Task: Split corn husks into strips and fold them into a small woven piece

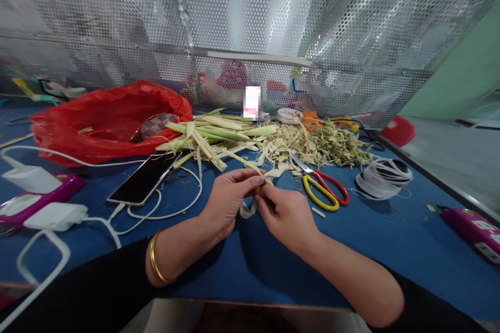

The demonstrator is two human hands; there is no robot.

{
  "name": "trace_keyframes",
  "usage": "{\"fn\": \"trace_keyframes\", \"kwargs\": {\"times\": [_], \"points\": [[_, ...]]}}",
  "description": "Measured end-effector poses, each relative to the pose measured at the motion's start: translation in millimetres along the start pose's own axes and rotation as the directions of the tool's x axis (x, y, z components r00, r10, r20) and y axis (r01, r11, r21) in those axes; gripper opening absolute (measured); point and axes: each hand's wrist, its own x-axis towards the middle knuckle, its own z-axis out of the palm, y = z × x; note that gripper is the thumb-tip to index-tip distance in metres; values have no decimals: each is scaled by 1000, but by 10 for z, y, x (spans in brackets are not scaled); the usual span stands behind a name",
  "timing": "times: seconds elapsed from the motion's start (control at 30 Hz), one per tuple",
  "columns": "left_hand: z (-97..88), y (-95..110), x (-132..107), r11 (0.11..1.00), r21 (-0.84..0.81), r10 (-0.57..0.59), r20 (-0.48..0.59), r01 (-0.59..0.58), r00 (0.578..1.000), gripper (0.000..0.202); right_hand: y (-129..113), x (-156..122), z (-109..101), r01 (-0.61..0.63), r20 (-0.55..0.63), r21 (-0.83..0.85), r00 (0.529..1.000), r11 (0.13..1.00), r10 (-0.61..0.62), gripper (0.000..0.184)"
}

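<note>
My left hand [228,195] and my right hand [289,213] meet over the front middle of the table, fingertips pinched together. Between them is a pale plant strip [275,172], which looks like dried husk; its flat end sticks out past the right fingers. A thin whitish loop [247,212] hangs below the fingertips, and whether it belongs to the same strip I cannot tell. Both hands are closed, and the fingers hide part of what they grip. Just beyond them lies a pile of pale green stalks and leaves [219,135]. Scissors with red and yellow handles [322,187] lie to the right, blades pointing away.
At left are a red plastic bag [105,119], a phone [142,182] on a white cable and a purple power strip [70,187]. Shredded plant bits [289,143], dried sprigs [336,143] and a clear line spool [385,179] lie right. A perforated metal screen [250,21] stands behind.
</note>
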Motion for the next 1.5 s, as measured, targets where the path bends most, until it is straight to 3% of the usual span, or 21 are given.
{"fn": "trace_keyframes", "kwargs": {"times": [0.1, 0.2, 0.27, 0.37, 0.47, 0.57, 0.67, 0.83, 1.0, 1.1, 1.2, 1.27, 1.5], "points": [[-12, 12, 17, 999, 15, 46, -35, -46, 998, 17, 3, -4, -36, 50, -22, 39, 999, 998, -49, 18], [-49, 59, 58, 997, 33, 72, -32, -70, 997, 18, 30, 30, -115, 49, -199, 70, 979, 996, -34, 21], [-84, 99, 95, 997, 48, 64, -15, -63, 998, 20, 64, 71, -153, 18, -247, 28, 969, 999, -11, 24], [-126, 149, 138, 998, 50, 23, 31, -25, 999, 22, 115, 118, -137, -15, -69, -36, 998, 999, 12, 24], [-137, 173, 148, 998, 58, -20, 58, 17, 998, 23, 120, 114, -74, -60, 92, 7, 994, 998, 59, 26], [-130, 177, 144, 996, 87, -24, 37, 21, 999, 26, 84, 88, -50, -129, 176, 195, 980, 972, 95, 23], [-137, 172, 157, 995, 72, 61, 34, -63, 998, 26, 56, 77, -86, -206, 239, 370, 963, 906, 121, 24], [-157, 170, 173, 989, 31, 139, 77, -142, 987, 24, 91, 106, -160, -111, 90, 211, 992, 971, 94, 32], [-131, 198, 126, 990, 65, 127, 25, -129, 992, 25, 132, 149, -160, -139, -78, 27, 987, 990, 141, 28], [-109, 205, 96, 989, 101, 109, -6, -108, 994, 23, 146, 166, -166, -126, -180, 79, 974, 989, 139, 19], [-86, 185, 69, 979, 170, 117, -4, -115, 993, 20, 165, 179, -191, -29, -333, 152, 940, 988, 78, 19], [-73, 146, 52, 966, 234, 103, 27, -107, 994, 19, 178, 194, -204, 18, -368, 202, 928, 979, 59, 21], [-80, -137, 62, 848, 527, -64, 226, -66, 972, 7, 157, 249, -125, -43, -24, 471, 998, 881, 62, 4]]}}
